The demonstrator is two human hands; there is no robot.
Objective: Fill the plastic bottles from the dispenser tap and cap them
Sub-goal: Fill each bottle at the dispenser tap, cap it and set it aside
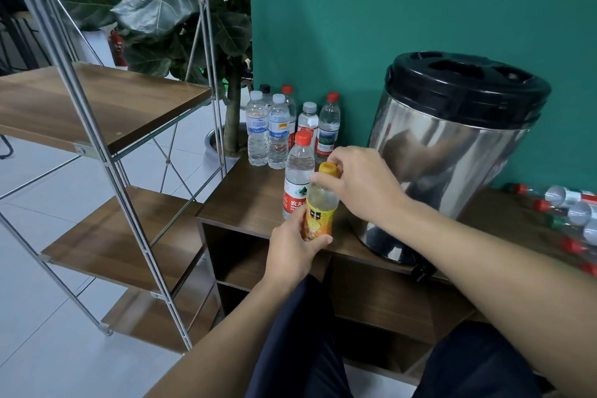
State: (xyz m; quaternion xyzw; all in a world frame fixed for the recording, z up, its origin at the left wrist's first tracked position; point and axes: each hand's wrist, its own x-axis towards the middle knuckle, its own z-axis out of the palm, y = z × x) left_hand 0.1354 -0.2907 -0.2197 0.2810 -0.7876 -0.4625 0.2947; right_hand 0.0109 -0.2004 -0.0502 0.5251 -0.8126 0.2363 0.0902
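A: Since you asked for the big things first: the steel dispenser (452, 152) stands on the wooden cabinet top (245, 200) against the green wall, its black tap (421, 271) hanging over the front edge, low and to the right of both hands.

B: And the bottles?

A: A cluster of capped bottles (284, 126) stands upright at the back left corner. More bottles (568, 210) lie on their sides to the right of the dispenser. One red-capped bottle (298, 174) stands alone, nearer the front.

B: Which one is being worked on?

A: The orange-labelled bottle (319, 207), held upright just in front of that red-capped one, over the cabinet's front edge. It looks clear inside, so I'd judge it filled with water, though I can't tell the level.

B: How do the hands sit on it?

A: The left hand (295, 252) is curled round the lower body, thumb across the label. The right hand (358, 181) comes in from the right, with its fingers pinched on the yellow cap (329, 169) at the top.

B: So what does the next move hinge on?

A: The bottle's long axis runs straight up, and the cap sits directly under the right fingertips. I'd say this is the capping step: the right hand turns about that upright axis while the left hand stops the body spinning. Whether the cap is fully seated, I can't tell.
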